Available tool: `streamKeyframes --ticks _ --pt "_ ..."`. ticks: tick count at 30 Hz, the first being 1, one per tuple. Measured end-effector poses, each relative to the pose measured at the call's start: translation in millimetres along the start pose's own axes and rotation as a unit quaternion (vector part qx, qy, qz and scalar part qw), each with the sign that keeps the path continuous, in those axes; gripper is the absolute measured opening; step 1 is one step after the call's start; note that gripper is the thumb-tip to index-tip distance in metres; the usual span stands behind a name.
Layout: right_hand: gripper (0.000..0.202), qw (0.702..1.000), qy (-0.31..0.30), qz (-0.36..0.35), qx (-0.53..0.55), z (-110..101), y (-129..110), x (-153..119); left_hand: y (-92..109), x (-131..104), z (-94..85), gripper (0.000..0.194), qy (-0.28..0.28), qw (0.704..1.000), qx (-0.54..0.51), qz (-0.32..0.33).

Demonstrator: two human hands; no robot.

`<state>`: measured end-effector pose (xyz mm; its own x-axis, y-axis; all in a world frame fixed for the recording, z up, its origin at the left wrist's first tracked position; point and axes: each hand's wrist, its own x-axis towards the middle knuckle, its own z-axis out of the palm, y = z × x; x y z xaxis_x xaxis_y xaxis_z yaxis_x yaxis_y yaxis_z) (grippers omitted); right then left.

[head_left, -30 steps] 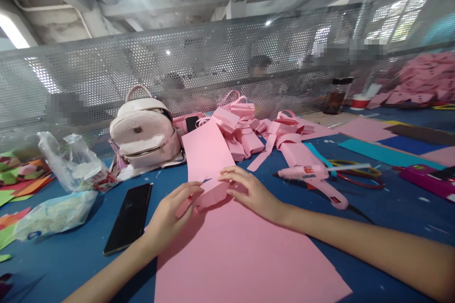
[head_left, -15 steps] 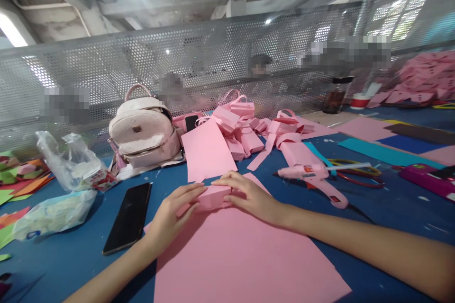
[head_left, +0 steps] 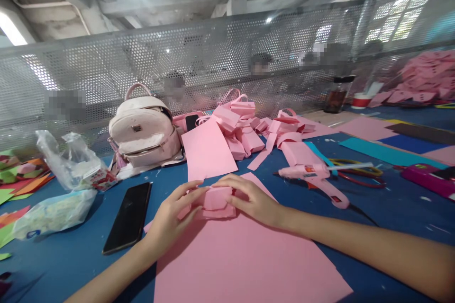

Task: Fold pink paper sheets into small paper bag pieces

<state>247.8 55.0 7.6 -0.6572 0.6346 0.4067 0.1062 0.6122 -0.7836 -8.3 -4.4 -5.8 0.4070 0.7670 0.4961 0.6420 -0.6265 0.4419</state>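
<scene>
Between my two hands is a small folded pink paper box (head_left: 217, 201), its near flaps facing me. My left hand (head_left: 179, 210) grips its left end, thumb on the near side and fingers over the far side. On its right end my right hand (head_left: 247, 198) is closed in the same way. Beneath lies a large pink paper sheet (head_left: 245, 260) on the blue table. A black phone (head_left: 128, 218) rests left of my left hand. To the right of my right hand is a pink glue gun (head_left: 314, 175) with a clear glue stick in its back.
A pale backpack (head_left: 144, 130) stands at the back, with another pink sheet (head_left: 208, 149) and a heap of pink paper boxes (head_left: 241, 125) beside it. Plastic bags (head_left: 57, 213) lie left. A purple tool (head_left: 428, 180) is at right. A perforated metal screen (head_left: 220, 66) runs behind.
The paper box has turned between my hands, so more of its near flaps shows. Both hands stay in nearly the same place.
</scene>
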Motion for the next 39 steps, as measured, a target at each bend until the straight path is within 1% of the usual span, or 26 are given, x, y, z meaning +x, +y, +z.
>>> streamKeyframes --ticks 6,10,11,14,16,20,23,28,31,34,36,39 --pt "0.031 1.0 -0.001 0.005 0.011 0 1 0 0 0 -1.5 0.045 -0.007 1.0 0.019 0.004" --pt "0.034 1.0 -0.005 -0.007 -0.009 0 3 -2 0 0 -2.0 0.048 -0.013 0.999 0.032 0.009" --pt "0.039 1.0 -0.009 -0.012 -0.021 0 4 -3 0 0 -2.0 0.048 -0.013 0.999 0.035 0.01" --pt "0.062 0.998 -0.021 -0.022 -0.059 2 8 -6 0 0 -2.0 0.047 -0.011 0.999 0.043 0.013" --pt "0.069 0.997 -0.028 -0.022 -0.071 3 10 -8 0 1 -2.1 0.047 -0.009 0.999 0.048 0.015" --pt "0.069 0.997 -0.033 -0.027 -0.063 3 12 -9 0 1 -2.6 0.048 -0.007 0.998 0.059 0.024" --pt "0.062 0.998 -0.037 -0.024 -0.046 2 9 -8 0 2 -2.2 0.049 0.001 0.997 0.073 0.038" --pt "0.051 0.999 -0.034 0.033 -0.01 2 4 -6 0 1 1.7 0.053 0.02 0.992 0.105 0.07" --pt "0.05 0.998 -0.034 0.046 0.006 4 4 -6 2 1 3.5 0.049 0.021 0.985 0.13 0.114" --pt "0.052 0.999 -0.036 0.029 0.019 5 5 -6 4 1 3.5 0.041 0.011 0.975 0.158 0.159" --pt "0.055 0.999 -0.039 0.002 0.016 5 6 -6 4 1 2.9 0.037 0.006 0.971 0.168 0.168" --pt "0.063 0.999 -0.037 -0.038 -0.014 4 6 -6 2 0 2.0 0.036 0.002 0.969 0.182 0.166"
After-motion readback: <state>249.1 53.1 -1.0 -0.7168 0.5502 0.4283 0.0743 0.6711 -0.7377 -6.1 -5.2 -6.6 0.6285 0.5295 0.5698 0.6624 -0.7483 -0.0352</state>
